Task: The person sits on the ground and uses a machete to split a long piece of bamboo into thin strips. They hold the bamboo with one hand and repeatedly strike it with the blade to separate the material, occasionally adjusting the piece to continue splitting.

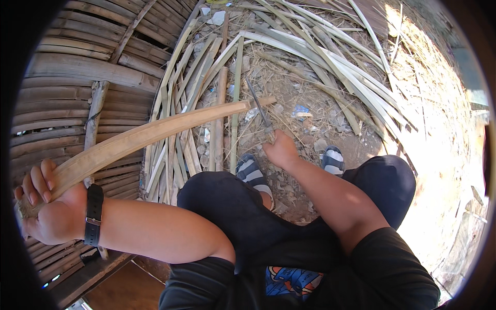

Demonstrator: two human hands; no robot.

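A long, pale split-bamboo strip [155,133] slants from the left edge up toward the middle. My left hand [54,201], with a dark watch strap at the wrist, has its fingers wrapped round the strip's near end. In the middle, my right hand [281,150] is closed on the handle of a knife [257,103]. Its narrow, dark blade points up and away, crossing the strip's far end. Whether the edge bites into the bamboo, I cannot tell. Most of the handle is hidden by my fingers.
A slatted bamboo wall [98,67] rises at the left. Beside it lies a pile of thin bamboo strips [178,108]; more long strips [330,57] spread across the far ground. Straw and scraps litter the dirt [305,137] around my sandals [251,173]. Bright sunlight falls at the right.
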